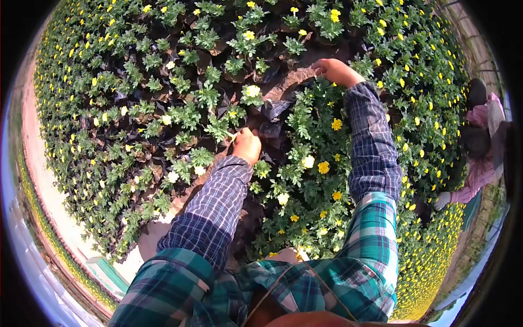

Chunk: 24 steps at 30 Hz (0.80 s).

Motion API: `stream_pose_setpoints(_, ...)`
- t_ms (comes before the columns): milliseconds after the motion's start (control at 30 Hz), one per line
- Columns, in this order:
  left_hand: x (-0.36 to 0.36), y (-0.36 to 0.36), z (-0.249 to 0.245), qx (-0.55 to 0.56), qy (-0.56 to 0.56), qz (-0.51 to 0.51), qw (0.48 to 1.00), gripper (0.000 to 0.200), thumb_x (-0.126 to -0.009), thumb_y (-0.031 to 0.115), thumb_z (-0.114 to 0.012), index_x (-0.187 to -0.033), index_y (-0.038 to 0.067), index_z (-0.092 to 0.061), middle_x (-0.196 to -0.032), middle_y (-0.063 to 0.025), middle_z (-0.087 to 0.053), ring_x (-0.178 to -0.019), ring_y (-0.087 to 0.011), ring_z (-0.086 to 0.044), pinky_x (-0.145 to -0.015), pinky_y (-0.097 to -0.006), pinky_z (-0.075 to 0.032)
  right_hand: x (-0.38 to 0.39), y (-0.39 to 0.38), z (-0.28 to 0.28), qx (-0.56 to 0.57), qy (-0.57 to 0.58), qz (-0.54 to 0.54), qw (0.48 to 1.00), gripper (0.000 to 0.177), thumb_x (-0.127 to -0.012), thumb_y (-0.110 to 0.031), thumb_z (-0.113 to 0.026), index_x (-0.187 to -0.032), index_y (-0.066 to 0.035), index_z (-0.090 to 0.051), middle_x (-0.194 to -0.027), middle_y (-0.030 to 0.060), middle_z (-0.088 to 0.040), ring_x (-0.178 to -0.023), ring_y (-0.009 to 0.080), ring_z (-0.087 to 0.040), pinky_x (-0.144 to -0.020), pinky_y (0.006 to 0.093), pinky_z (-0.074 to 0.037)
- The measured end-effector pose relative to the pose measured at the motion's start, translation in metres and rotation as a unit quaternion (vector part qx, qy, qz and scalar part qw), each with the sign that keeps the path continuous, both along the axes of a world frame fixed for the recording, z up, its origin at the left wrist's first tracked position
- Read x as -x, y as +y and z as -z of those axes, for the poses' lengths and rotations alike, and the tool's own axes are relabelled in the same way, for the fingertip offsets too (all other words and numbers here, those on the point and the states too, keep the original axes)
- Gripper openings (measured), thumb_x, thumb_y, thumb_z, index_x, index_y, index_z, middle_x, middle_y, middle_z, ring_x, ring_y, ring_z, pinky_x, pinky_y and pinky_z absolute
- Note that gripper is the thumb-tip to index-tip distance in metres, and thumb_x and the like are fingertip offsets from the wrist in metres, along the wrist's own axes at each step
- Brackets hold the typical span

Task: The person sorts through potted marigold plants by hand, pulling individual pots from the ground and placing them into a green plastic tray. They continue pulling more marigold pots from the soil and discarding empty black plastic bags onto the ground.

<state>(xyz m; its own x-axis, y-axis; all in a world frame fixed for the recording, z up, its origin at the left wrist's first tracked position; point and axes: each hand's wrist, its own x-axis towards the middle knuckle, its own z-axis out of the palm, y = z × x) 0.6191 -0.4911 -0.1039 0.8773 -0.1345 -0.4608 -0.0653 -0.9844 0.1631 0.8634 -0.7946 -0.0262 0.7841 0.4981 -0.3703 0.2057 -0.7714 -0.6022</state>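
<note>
My left hand (247,145) is closed around something pale at its fingertips, which looks like a flower stem, beside a leafy marigold plant (218,128). Farther forward and to the right, my right hand (333,72) reaches over a strip of bare soil (289,82), its fingers partly bent; what they touch, if anything, is too small to tell. Between the hands lies a crumpled black plastic bag (275,109). A plant with a pale yellow bloom (251,91) stands just ahead of my left hand.
Rows of potted plants with yellow flowers (323,167) spread on both sides and under my arms. At the far right, a person in pink (479,147) bends over the plants. A pale path (49,169) curves along the left edge.
</note>
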Motion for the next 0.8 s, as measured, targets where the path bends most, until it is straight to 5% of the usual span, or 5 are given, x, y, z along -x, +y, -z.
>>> stream_pose_setpoints(67, 0.001, 0.002, 0.015, -0.087, -0.059, 0.122, 0.987, 0.015, -0.066, 0.012, -0.064, -0.078, 0.003, -0.071, -0.08, -0.0095, -0.063, -0.09, -0.0304, -0.051, -0.071, -0.0403, -0.044, 0.018, 0.012, -0.004, 0.07, -0.034, -0.082, 0.994, 0.049, -0.074, 0.004, -0.042, -0.114, -0.015, -0.063, -0.1, 0.0193, -0.065, -0.092, 0.033, -0.064, -0.08, 0.039, -0.051)
stream_pose_setpoints(300, -0.012, -0.002, -0.028, -0.086, -0.008, 0.208, 0.974, 0.014, -0.066, 0.012, -0.065, -0.075, 0.004, -0.071, -0.079, -0.0099, -0.063, -0.09, -0.0296, -0.051, -0.07, -0.0411, -0.044, 0.04, 0.036, -0.005, 0.237, -0.166, -0.022, 0.957, 0.026, -0.08, -0.01, -0.05, -0.099, -0.012, -0.067, -0.083, 0.0152, -0.066, -0.083, 0.0336, -0.064, -0.074, 0.0408, -0.051)
stream_pose_setpoints(567, -0.026, -0.006, -0.053, -0.096, 0.124, 0.236, 0.959, 0.019, -0.078, 0.012, -0.059, -0.092, 0.004, -0.07, -0.098, -0.0144, -0.056, -0.095, -0.0326, -0.052, -0.076, -0.0415, -0.045, -0.006, 0.029, 0.014, 0.09, -0.193, 0.367, 0.906, 0.029, -0.065, -0.024, -0.076, -0.079, 0.0, -0.068, -0.074, 0.0203, -0.065, -0.071, 0.0365, -0.064, -0.063, 0.0416, -0.051)
stream_pose_setpoints(633, -0.006, 0.007, 0.004, -0.071, 0.006, 0.148, 0.986, 0.018, -0.075, 0.013, -0.061, -0.088, 0.007, -0.072, -0.091, -0.0119, -0.061, -0.092, -0.0299, -0.051, -0.073, -0.0405, -0.043, -0.013, 0.047, 0.04, 0.174, -0.168, 0.272, 0.931, 0.027, -0.068, -0.023, -0.074, -0.077, 0.002, -0.067, -0.072, 0.0186, -0.066, -0.067, 0.0339, -0.065, -0.059, 0.0393, -0.051)
stream_pose_setpoints(800, -0.019, -0.006, -0.05, -0.112, 0.038, 0.202, 0.972, 0.017, -0.077, 0.012, -0.059, -0.089, 0.007, -0.071, -0.093, -0.0122, -0.06, -0.093, -0.0308, -0.051, -0.076, -0.0388, -0.045, 0.01, 0.047, 0.057, -0.018, -0.142, 0.433, 0.89, 0.019, -0.079, -0.016, -0.06, -0.078, 0.002, -0.068, -0.067, 0.0138, -0.067, -0.061, 0.0244, -0.067, -0.061, 0.034, -0.053)
